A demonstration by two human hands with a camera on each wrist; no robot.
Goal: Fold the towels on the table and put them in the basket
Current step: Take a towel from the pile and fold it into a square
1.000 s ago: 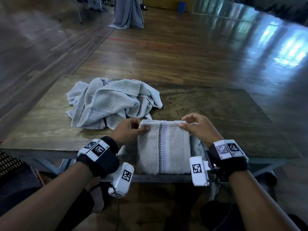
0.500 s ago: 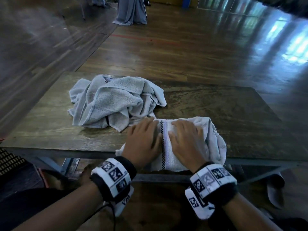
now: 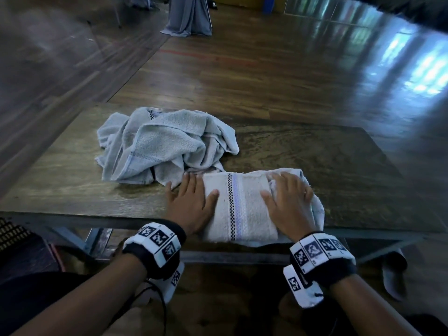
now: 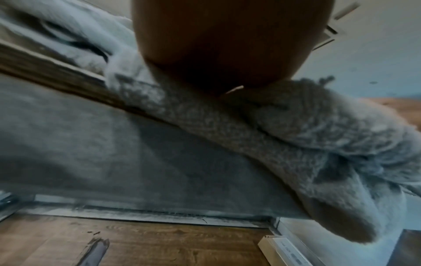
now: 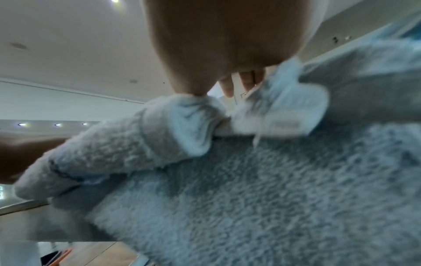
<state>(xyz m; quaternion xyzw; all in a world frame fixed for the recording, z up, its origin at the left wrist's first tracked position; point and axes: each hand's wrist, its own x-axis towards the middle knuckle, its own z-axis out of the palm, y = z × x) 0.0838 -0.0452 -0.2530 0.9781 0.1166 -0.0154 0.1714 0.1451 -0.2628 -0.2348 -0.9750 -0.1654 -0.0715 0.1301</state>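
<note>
A folded pale towel (image 3: 242, 204) with a checked and lilac stripe lies at the table's near edge. My left hand (image 3: 191, 200) presses flat on its left end, fingers straight. My right hand (image 3: 288, 202) presses flat on its right end, over bunched cloth. Behind it, a crumpled pile of light blue towels (image 3: 160, 146) sits on the table (image 3: 327, 166). In the left wrist view the folded towel (image 4: 296, 136) overhangs the table edge under my palm (image 4: 227, 45). The right wrist view shows the towel's pile (image 5: 250, 198) close up, with fingertips (image 5: 227, 86) above it.
A dark woven basket (image 3: 12, 236) shows at the far left, below the table. A grey slipper (image 3: 395, 275) lies on the floor at the right. A draped grey cloth (image 3: 189, 15) stands far behind on the wooden floor.
A second ago both hands pinched the towel's top edge. They laid it down, pressed flat near the stripe, then slid apart toward the towel's ends.
</note>
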